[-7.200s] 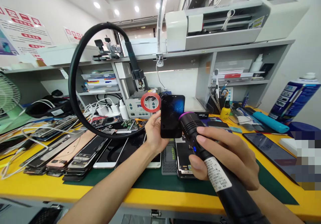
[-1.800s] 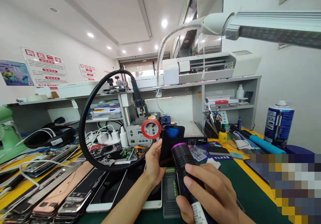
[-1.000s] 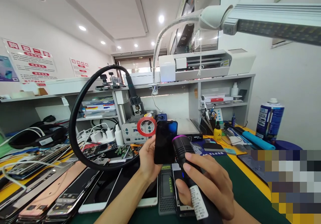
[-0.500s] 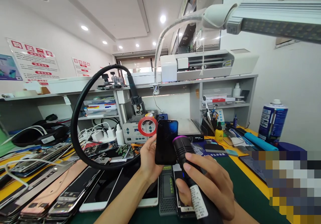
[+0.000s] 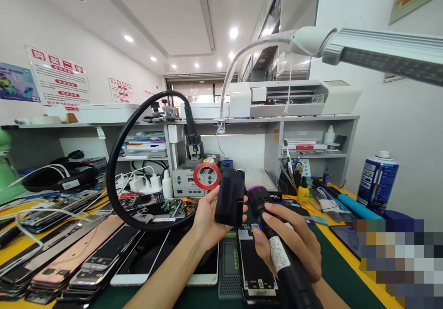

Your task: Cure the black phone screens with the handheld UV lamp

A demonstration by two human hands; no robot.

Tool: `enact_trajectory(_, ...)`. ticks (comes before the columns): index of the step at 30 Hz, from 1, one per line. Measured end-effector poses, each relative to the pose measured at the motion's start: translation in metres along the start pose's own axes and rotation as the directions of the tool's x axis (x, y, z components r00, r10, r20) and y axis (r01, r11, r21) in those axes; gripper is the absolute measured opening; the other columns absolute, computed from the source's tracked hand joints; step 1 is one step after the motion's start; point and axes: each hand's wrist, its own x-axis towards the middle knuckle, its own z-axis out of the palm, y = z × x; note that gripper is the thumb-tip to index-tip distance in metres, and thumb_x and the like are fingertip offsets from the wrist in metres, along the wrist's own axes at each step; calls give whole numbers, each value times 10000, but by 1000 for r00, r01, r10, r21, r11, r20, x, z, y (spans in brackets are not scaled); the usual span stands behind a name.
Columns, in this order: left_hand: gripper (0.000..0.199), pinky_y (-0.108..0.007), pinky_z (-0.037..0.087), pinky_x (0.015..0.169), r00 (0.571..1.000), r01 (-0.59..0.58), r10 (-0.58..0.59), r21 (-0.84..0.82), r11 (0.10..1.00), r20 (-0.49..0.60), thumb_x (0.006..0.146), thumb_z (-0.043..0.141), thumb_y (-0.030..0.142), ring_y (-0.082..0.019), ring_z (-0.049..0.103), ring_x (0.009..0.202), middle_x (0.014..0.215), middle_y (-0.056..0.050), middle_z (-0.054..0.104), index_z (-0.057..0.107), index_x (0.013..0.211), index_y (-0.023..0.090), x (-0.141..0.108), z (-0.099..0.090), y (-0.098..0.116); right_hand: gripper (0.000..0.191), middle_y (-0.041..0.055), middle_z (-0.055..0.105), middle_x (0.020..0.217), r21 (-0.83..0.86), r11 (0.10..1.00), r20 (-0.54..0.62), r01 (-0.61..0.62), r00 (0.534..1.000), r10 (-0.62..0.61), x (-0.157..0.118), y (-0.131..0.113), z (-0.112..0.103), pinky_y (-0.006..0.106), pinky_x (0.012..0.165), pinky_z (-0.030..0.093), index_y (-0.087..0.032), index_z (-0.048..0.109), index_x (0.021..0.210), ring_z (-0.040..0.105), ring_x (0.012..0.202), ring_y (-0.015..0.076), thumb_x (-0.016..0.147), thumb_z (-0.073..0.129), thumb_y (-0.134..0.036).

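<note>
My left hand (image 5: 208, 223) grips a black smartphone (image 5: 230, 197) from below and behind, its dark glossy screen tilted towards me. The fingertips show along the phone's right edge. Wrapped in my right hand (image 5: 290, 235) is a black flashlight (image 5: 284, 265) with a purple ring at its head and a white label on its barrel. Its head lies just right of the phone, apart from it, and a small blue light shows near my thumb. Under the hands lie a phone screen part (image 5: 258, 272) and a grey perforated holder (image 5: 230, 272).
Stacked phone screens (image 5: 100, 258) and white-framed tablets (image 5: 138, 279) cover the left of the bench. A black hose (image 5: 112, 175) loops up beside a hot-air station (image 5: 183, 183) with red tape (image 5: 196, 176). At right stand a yellow bottle (image 5: 303, 192) and a blue spray can (image 5: 377, 182).
The flashlight has moved away from the phone to the right, opening a gap between them. The phone has tilted, and left fingertips now show at its right edge. The view has shifted slightly.
</note>
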Motion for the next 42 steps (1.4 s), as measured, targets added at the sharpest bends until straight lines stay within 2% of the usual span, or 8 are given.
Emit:
enact_trajectory(5,465,-411,573,756,1000,-15,17,83,996,-16,952,571,486,-252,712,782,961,-159,755,735,1036,59,0,3,1,264,140,704,1078,93,995,8,-35,999,35,1,-1,2,339,837,616,-98,686,1065,701,990,210,806,735,-98)
enact_trajectory(11,431,-402,597,692,981,-124,178,474,872,-71,798,774,513,-251,704,783,1024,-159,715,695,965,124,3,-3,-4,140,65,704,977,85,959,-112,-271,954,279,1,24,5,344,882,564,-164,673,974,683,923,174,842,713,-143)
enact_trajectory(16,638,-342,572,612,952,-73,284,820,568,-112,733,775,642,-231,682,767,989,-121,690,641,1131,162,-2,-1,-6,73,35,665,904,22,896,-204,-443,875,438,-7,54,14,343,839,547,-190,647,912,646,857,160,928,656,-261)
enact_trajectory(21,738,-347,512,678,910,13,413,996,85,-47,780,634,754,-263,694,823,933,-67,702,556,1252,192,-8,1,-8,198,19,646,907,-16,859,-205,-512,842,498,-13,62,18,330,825,553,-154,628,912,631,862,138,969,625,-344)
enact_trajectory(27,745,-377,455,721,898,174,439,946,-272,-40,856,451,762,-346,704,909,894,-97,729,516,1316,178,-3,16,-13,267,14,634,897,-46,885,-79,-463,885,459,-16,63,16,310,803,559,-170,622,907,614,836,121,984,595,-424)
enact_trajectory(34,801,-435,480,735,945,240,327,707,-665,-14,819,434,730,-417,703,922,987,-207,737,535,1304,101,2,53,-51,280,27,640,958,-101,862,-29,-496,868,496,-29,73,18,329,821,561,-155,631,972,622,874,132,981,601,-433)
enact_trajectory(37,773,-464,497,758,959,228,282,614,-756,-8,823,413,709,-425,709,904,944,-221,737,570,1246,81,6,54,-63,277,30,644,973,-114,851,-31,-512,858,512,-33,78,19,334,829,563,-157,636,997,624,881,134,983,599,-430)
enact_trajectory(42,747,-477,511,752,959,252,284,534,-807,-23,835,391,698,-425,717,885,890,-229,732,599,1184,71,5,49,-70,273,35,644,996,-113,856,-54,-504,863,502,-37,83,19,328,823,566,-160,635,1019,624,889,134,986,594,-429)
